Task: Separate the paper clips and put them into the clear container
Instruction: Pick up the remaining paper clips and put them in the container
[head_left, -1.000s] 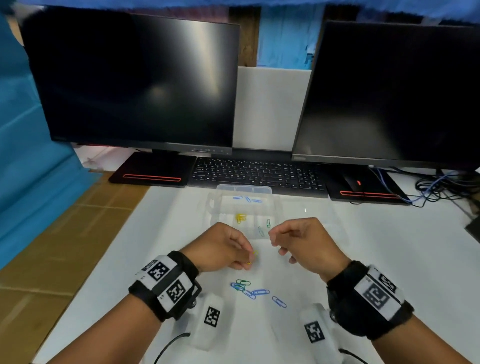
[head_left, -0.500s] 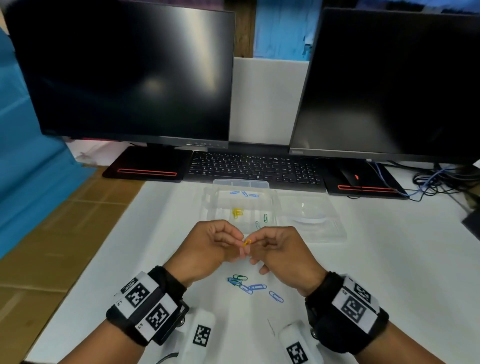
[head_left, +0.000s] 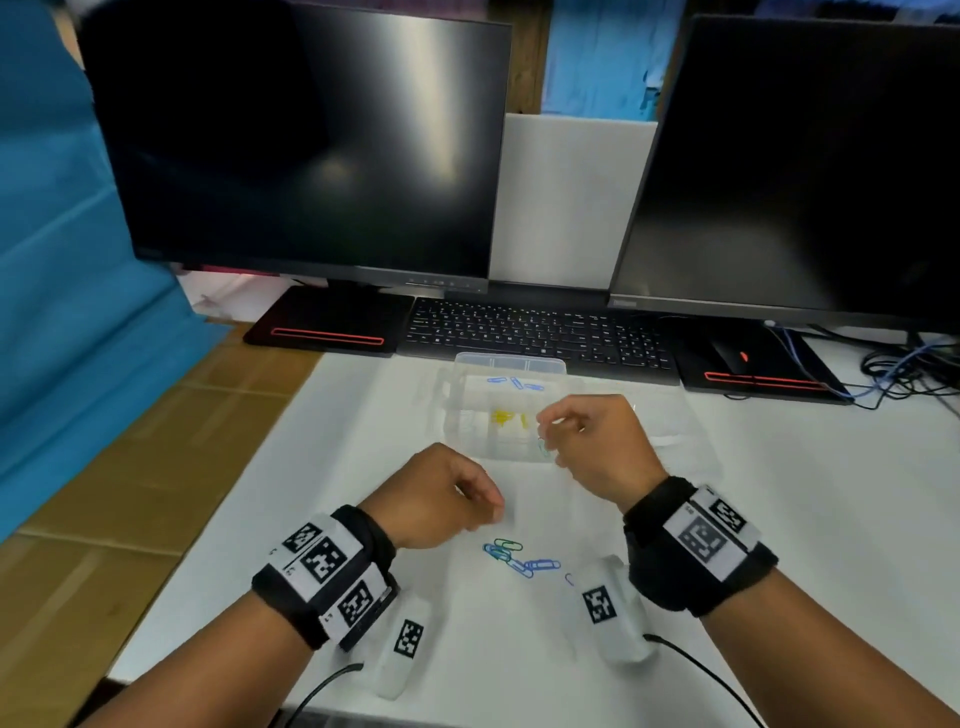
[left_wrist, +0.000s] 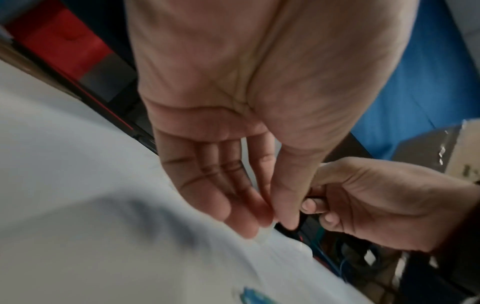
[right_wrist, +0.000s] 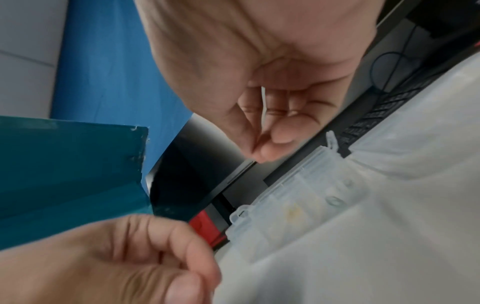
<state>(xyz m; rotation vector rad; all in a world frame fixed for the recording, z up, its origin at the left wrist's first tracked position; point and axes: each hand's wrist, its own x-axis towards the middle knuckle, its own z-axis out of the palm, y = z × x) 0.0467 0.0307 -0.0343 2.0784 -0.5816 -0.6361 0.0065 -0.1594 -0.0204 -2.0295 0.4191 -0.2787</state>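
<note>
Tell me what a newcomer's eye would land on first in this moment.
Two dark monitors fill the back of the desk. In front, the right hand is over the clear container, whose compartments hold blue and yellow clips. The left hand is just above a small tangle of paper clips on the white table.

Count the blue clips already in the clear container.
3, side by side in the far compartment of the clear container: left clip, middle clip, right clip. The right hand covers part of the container, so more may be hidden.
</note>
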